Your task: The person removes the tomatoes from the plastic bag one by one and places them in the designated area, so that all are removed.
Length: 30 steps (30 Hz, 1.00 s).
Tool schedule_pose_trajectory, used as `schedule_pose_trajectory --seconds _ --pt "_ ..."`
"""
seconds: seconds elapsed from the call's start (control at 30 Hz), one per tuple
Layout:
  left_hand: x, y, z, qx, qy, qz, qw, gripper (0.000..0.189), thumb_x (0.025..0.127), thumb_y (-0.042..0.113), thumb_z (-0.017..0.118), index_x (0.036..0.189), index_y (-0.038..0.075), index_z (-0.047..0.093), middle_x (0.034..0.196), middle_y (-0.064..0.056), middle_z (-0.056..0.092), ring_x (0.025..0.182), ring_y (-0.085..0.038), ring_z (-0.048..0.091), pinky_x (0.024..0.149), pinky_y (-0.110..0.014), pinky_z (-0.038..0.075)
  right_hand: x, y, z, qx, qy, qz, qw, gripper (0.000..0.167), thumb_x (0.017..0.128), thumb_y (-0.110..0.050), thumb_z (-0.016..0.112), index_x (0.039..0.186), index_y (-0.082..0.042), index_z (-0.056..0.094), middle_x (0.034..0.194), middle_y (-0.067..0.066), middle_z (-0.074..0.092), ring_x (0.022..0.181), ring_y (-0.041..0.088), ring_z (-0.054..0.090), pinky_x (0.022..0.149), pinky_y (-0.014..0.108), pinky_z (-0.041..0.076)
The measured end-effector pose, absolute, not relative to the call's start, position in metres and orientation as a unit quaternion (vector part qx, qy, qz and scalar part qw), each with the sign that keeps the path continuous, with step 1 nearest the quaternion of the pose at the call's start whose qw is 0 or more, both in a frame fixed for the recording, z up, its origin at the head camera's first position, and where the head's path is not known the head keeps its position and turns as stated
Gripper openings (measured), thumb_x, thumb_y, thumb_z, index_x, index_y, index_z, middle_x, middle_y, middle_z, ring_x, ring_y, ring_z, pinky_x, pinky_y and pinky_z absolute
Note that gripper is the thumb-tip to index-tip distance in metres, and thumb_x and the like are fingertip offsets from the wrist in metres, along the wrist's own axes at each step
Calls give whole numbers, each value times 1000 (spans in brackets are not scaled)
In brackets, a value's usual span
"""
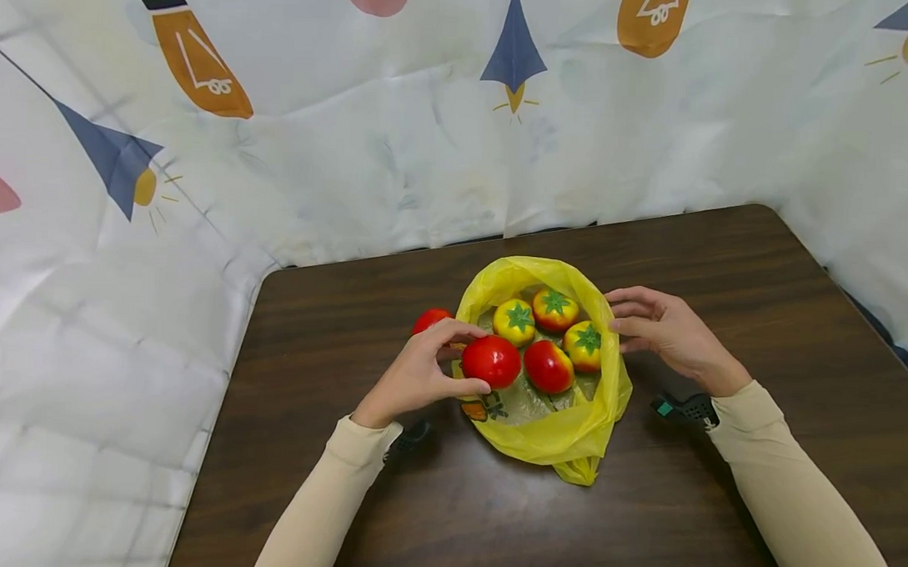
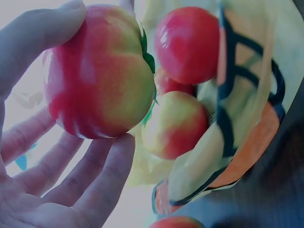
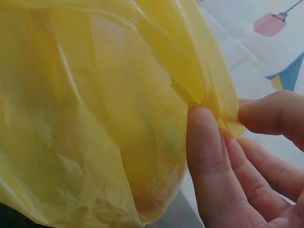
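My left hand (image 1: 421, 370) holds a red tomato (image 1: 491, 361) over the left side of an open yellow plastic bag (image 1: 569, 442). In the left wrist view, the held tomato (image 2: 99, 71) shows a yellow-green end with a green leafy top, and fingers and thumb grip its sides. Inside the bag lie several red-and-yellow tomatoes, among them one with its leafy top up (image 1: 514, 321) and one on its side (image 1: 548, 367). The right hand (image 1: 666, 333) pinches the bag's right rim between thumb and fingers, as the right wrist view shows closely.
Another red tomato (image 1: 430, 318) sits on the dark wooden table (image 1: 332, 329) just left of the bag, partly behind my left hand. A white printed cloth (image 1: 398, 165) hangs along the table's back and left edges. Small black devices are strapped at both wrists.
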<state>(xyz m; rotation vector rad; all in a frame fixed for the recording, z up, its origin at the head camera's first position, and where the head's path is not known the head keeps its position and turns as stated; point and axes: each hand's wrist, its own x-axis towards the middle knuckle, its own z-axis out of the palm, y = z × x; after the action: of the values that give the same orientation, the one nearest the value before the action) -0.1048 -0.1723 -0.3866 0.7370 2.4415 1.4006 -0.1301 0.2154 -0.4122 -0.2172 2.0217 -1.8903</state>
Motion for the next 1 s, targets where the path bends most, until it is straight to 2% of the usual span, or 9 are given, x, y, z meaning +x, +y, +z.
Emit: schedule_pose_trajectory --seconds 0.3,0.5,0.6,0.83,1.0 --pt "-112 -190 -390 225 838 491 73 60 80 28 91 132 23 61 132 3 63 116 -19 68 101 -39 61 -130 212 -409 -71 713 -674 180 44 101 -14 66 141 -5 50 120 -7 71 98 10 73 80 30 66" --pt "-115 -202 -389 206 827 519 59 60 81 24 90 134 20 61 134 -2 61 116 -26 69 101 -48 60 -130 210 -409 -78 710 -676 182 43 101 -12 66 141 -6 50 118 -6 72 98 11 73 80 30 66" --pt "-118 -207 -385 195 825 529 48 60 81 23 90 133 21 62 133 -2 61 117 -29 68 103 -48 60 -130 211 -409 -78 711 -675 182 43 101 -12 66 141 -7 50 118 -4 72 99 12 73 80 31 66" --pt "-123 -222 -386 157 812 561 22 63 81 17 90 136 21 61 139 0 61 126 -20 63 109 -36 55 -130 212 -412 -78 726 -658 182 42 103 -14 65 141 -7 50 118 -4 72 99 13 74 82 32 66" --pt "-128 -229 -386 133 810 570 4 63 81 14 89 137 19 59 141 0 61 128 -20 61 109 -25 54 -131 214 -414 -87 725 -659 179 40 103 -13 63 141 -7 51 119 -4 72 100 14 74 82 32 66"
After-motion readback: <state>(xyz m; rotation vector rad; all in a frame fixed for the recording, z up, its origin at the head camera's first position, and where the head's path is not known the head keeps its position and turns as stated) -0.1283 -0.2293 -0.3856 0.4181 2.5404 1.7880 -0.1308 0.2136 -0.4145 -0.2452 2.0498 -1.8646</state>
